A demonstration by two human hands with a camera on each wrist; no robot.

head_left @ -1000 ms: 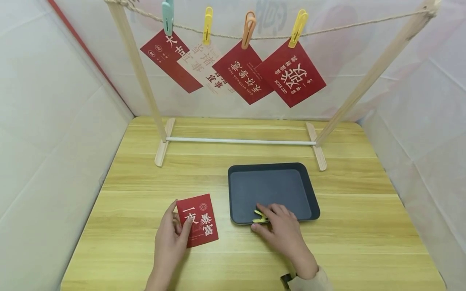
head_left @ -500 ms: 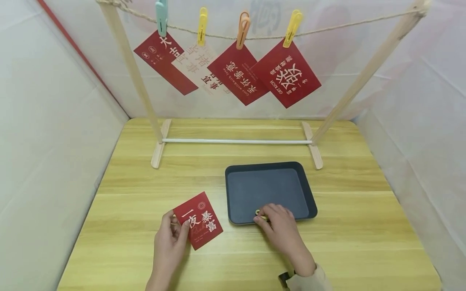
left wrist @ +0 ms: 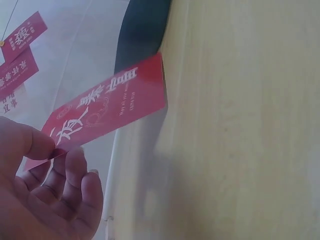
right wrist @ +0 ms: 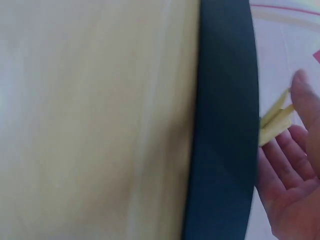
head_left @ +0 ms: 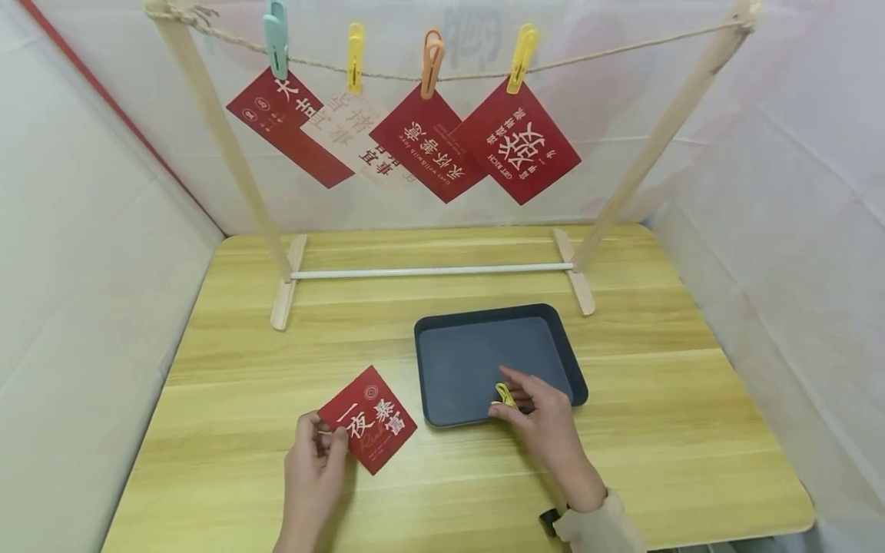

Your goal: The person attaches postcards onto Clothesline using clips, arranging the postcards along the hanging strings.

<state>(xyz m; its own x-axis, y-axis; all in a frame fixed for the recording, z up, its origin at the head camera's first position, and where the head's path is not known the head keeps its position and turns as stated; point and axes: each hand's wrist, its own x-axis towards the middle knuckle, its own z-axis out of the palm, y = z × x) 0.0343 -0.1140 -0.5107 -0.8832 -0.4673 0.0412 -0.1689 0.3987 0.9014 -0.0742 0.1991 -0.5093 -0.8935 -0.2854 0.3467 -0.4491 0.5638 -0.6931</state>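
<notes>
In the head view a red square card [head_left: 387, 449] with white characters is pinched by one corner between thumb and fingers of my left hand [head_left: 309, 468]. The left wrist view shows the card [left wrist: 110, 102] tilted above the wooden table, the thumb pressing on its printed face. My right hand [head_left: 556, 434] is over the near edge of the dark grey tray [head_left: 459, 365]. It holds a yellow clothespin [head_left: 505, 395] between thumb and fingers. Seen from the right wrist, the clothespin [right wrist: 275, 127] lies against the fingers, partly behind the tray's wall.
Behind the tray stands a wooden frame [head_left: 231, 161] with a white crossbar [head_left: 429, 272]. Along its twine [head_left: 608, 54] hang several cards, such as a red one [head_left: 522, 142], each under a clothespin: teal [head_left: 276, 46], orange [head_left: 432, 65], yellow. White cloth surrounds the table [head_left: 657, 430].
My right hand has lifted the yellow clothespin from the tray's near edge and turned it in the fingers. The card in my left hand has rotated to stand corner-up. The head view has shifted.
</notes>
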